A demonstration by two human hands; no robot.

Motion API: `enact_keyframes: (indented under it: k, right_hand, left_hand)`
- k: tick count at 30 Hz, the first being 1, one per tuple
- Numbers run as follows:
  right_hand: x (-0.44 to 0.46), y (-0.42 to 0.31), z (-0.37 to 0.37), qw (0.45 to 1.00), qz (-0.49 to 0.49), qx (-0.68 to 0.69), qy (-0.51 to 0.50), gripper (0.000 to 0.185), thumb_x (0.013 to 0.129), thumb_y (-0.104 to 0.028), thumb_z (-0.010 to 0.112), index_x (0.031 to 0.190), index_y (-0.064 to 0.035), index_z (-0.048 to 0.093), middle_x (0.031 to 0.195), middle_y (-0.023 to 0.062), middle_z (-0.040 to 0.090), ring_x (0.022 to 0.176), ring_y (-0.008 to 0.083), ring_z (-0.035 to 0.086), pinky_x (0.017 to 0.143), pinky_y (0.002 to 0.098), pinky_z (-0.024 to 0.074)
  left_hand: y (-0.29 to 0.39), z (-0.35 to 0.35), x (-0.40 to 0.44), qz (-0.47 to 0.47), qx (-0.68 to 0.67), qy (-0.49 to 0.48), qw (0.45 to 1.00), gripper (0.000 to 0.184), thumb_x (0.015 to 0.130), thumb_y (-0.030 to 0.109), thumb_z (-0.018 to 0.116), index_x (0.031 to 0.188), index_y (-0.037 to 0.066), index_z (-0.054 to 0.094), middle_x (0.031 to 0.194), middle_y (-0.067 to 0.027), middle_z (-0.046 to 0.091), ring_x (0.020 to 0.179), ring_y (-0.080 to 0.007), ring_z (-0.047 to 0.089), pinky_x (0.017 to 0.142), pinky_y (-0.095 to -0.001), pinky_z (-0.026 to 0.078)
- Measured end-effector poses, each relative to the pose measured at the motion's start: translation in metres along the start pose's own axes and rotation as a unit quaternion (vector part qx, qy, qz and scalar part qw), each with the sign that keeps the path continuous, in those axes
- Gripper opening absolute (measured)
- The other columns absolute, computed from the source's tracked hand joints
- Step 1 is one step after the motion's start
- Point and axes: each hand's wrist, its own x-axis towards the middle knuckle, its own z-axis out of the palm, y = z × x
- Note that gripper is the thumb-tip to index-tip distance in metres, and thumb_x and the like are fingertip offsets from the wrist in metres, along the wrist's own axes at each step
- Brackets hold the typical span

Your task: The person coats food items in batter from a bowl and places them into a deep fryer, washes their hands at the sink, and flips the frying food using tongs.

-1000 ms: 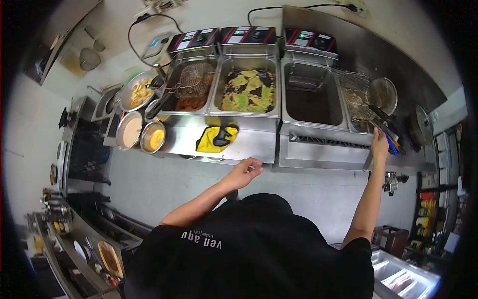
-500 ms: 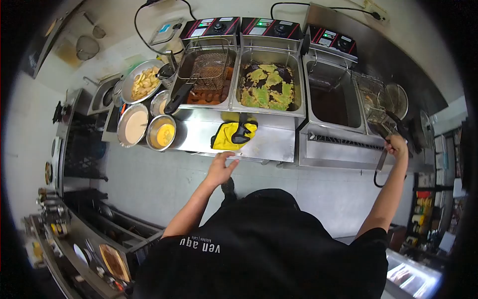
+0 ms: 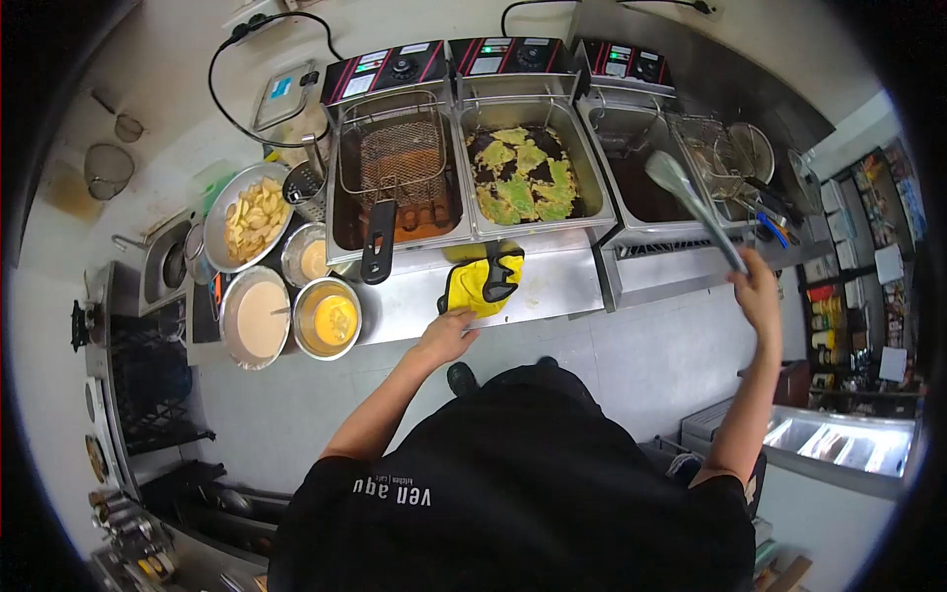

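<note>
My right hand (image 3: 756, 296) is closed around the lower end of long metal tongs (image 3: 702, 209), whose broad end hangs over the right fryer tank (image 3: 641, 212). My left hand (image 3: 447, 335) has its fingers stretched out at the near edge of a yellow-and-black cloth (image 3: 478, 286); whether they touch it I cannot tell. The cloth lies on the steel ledge before the fryers. Green fritters (image 3: 521, 183) float in the dark oil of the middle tank (image 3: 598, 202). A wire basket (image 3: 400, 148) with a black handle sits in the left tank.
At left stand a bowl of pale cut pieces (image 3: 254, 217), a bowl of beige batter (image 3: 258, 321) and a bowl of yellow liquid (image 3: 330, 321). Another wire basket (image 3: 715, 153) and a round strainer (image 3: 755, 148) stand right of the tanks. Blue handles (image 3: 774, 229) lie nearby.
My right hand has lifted the tongs and swung their end leftward over the right tank. The left hand has come to the cloth's near edge. The camera view has shifted.
</note>
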Motion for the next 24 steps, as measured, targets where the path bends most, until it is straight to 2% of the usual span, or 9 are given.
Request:
enact_keyframes:
  k: [3,6,8,9,10,12,14,16,24]
  right_hand:
    - [0.007,-0.069,0.032,0.992,-0.107,-0.068,0.001,0.040,0.082,-0.015,0.061,0.121,-0.0079,0.055,0.093,0.0172,0.064,0.078,0.0320,0.062,0.073,0.0356,0.0478]
    - [0.023,-0.112,0.046,0.981,-0.146,-0.126,-0.035,0.038,0.082,-0.020,0.062,0.119,-0.0107,0.058,0.093,0.0117,0.064,0.083,0.0333,0.060,0.072,0.0382,0.0485]
    - [0.041,-0.126,0.055,0.955,-0.189,-0.221,-0.064,0.032,0.083,-0.022,0.061,0.114,-0.0128,0.061,0.089,0.0086,0.061,0.084,0.0291,0.061,0.070,0.0383,0.0492]
    - [0.054,-0.118,0.066,0.938,-0.240,-0.248,-0.035,0.030,0.081,-0.021,0.062,0.110,-0.0141,0.064,0.085,0.0061,0.059,0.082,0.0246,0.060,0.068,0.0352,0.0495]
    - [0.066,-0.117,0.070,0.937,-0.246,-0.244,-0.039,0.030,0.081,-0.021,0.062,0.110,-0.0141,0.064,0.085,0.0061,0.059,0.082,0.0246,0.060,0.068,0.0352,0.0495]
    - [0.089,-0.113,0.076,0.884,-0.336,-0.325,0.006,0.032,0.078,-0.017,0.061,0.110,-0.0142,0.064,0.085,0.0028,0.059,0.079,0.0217,0.058,0.066,0.0322,0.0488]
    - [0.114,-0.107,0.083,0.862,-0.357,-0.359,0.026,0.034,0.076,-0.012,0.057,0.109,-0.0135,0.064,0.085,0.0009,0.059,0.078,0.0192,0.056,0.066,0.0302,0.0475]
    - [0.137,-0.103,0.097,0.838,-0.375,-0.389,0.068,0.034,0.076,-0.011,0.054,0.108,-0.0128,0.065,0.084,0.0012,0.060,0.080,0.0191,0.056,0.067,0.0308,0.0472]
    - [0.174,-0.107,0.134,0.829,-0.410,-0.372,0.074,0.025,0.078,-0.012,0.055,0.100,-0.0095,0.067,0.080,0.0020,0.059,0.079,0.0193,0.056,0.065,0.0313,0.0452]
  left_hand:
    - [-0.002,0.007,0.018,0.036,0.048,-0.039,0.997,0.048,0.086,0.030,0.056,0.123,0.000,0.050,0.131,-0.0182,0.047,0.121,-0.0335,0.044,0.100,-0.0402,0.038]
    - [-0.001,0.017,0.028,-0.001,0.091,-0.088,0.992,0.058,0.086,0.034,0.056,0.129,-0.002,0.043,0.139,-0.0197,0.037,0.128,-0.0345,0.037,0.103,-0.0403,0.035]
    - [0.000,0.028,0.029,-0.042,0.113,-0.104,0.987,0.061,0.086,0.037,0.055,0.130,-0.003,0.040,0.141,-0.0218,0.033,0.129,-0.0353,0.035,0.104,-0.0387,0.034]
    - [0.000,0.031,0.029,-0.059,0.120,-0.116,0.984,0.065,0.086,0.038,0.055,0.133,-0.002,0.037,0.143,-0.0211,0.028,0.131,-0.0359,0.031,0.105,-0.0411,0.032]
    - [-0.001,0.033,0.028,-0.077,0.130,-0.129,0.980,0.068,0.086,0.039,0.054,0.135,-0.002,0.033,0.146,-0.0205,0.024,0.133,-0.0366,0.028,0.106,-0.0434,0.031]
    - [0.004,0.031,0.025,-0.089,0.131,-0.130,0.979,0.068,0.086,0.039,0.054,0.136,-0.002,0.032,0.147,-0.0204,0.022,0.133,-0.0372,0.027,0.105,-0.0459,0.031]
    - [0.007,0.032,0.028,-0.095,0.131,-0.130,0.978,0.069,0.086,0.039,0.054,0.136,-0.002,0.030,0.147,-0.0203,0.021,0.133,-0.0379,0.027,0.105,-0.0483,0.030]
    - [0.006,0.034,0.032,-0.111,0.123,-0.139,0.976,0.071,0.085,0.039,0.056,0.138,0.001,0.028,0.149,-0.0163,0.017,0.136,-0.0360,0.022,0.102,-0.0573,0.029]
    - [0.022,0.041,0.036,-0.145,0.159,-0.107,0.971,0.076,0.083,0.040,0.059,0.139,-0.001,0.027,0.150,-0.0180,0.015,0.136,-0.0368,0.022,0.105,-0.0498,0.029]
